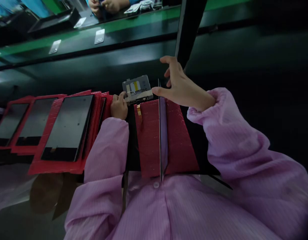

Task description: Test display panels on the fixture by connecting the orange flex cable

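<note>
A thin flat panel (163,140) stands nearly edge-on over a red bubble-wrap sheet (180,143) before me, its side showing purple. My right hand (177,81) is at its far end, fingers spread and thumb across the panel's top edge; whether the thumb bears on it I cannot tell. My left hand (119,106) has its fingers curled at the lower left corner of a small grey electronic module (137,89) with a yellow strip. A gold flex cable (139,111) lies on the left part of the red sheet.
Display panels (69,121) lie on red bubble-wrap sheets (57,166) to the left. Beyond is a green-edged conveyor (134,26) carrying pale flat pieces (99,36). A dark upright post (190,30) rises behind my right hand. Another person's hands (106,6) are across the line.
</note>
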Available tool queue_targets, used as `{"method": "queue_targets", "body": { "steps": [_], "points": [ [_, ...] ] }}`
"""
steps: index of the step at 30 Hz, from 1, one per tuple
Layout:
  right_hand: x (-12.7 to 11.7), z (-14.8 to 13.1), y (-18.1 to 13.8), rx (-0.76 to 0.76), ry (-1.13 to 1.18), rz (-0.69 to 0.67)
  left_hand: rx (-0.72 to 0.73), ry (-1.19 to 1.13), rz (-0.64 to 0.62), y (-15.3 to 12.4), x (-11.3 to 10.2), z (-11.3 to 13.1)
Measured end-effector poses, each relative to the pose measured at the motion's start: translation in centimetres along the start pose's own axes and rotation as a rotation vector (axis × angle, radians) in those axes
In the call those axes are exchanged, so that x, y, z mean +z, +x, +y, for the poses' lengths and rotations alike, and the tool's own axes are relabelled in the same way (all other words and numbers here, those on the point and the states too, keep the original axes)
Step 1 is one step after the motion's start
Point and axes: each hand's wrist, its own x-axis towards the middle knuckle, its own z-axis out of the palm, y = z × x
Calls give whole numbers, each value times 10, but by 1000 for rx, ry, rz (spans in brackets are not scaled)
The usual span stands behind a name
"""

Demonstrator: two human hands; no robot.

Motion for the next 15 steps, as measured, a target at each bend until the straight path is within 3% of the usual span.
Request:
{"method": "queue_targets", "body": {
  "steps": [5, 9, 15],
  "points": [
    [-17, -8, -18, 179, 58, -94, 32, -206, 104, -2, 0, -3],
    [-33, 0, -35, 267, -98, 48, 67, -276, 62, -3, 1, -3],
    [-42, -5, -39, 316, -252, 25, 88, -197, -3, 0, 2, -1]
  ]
}}
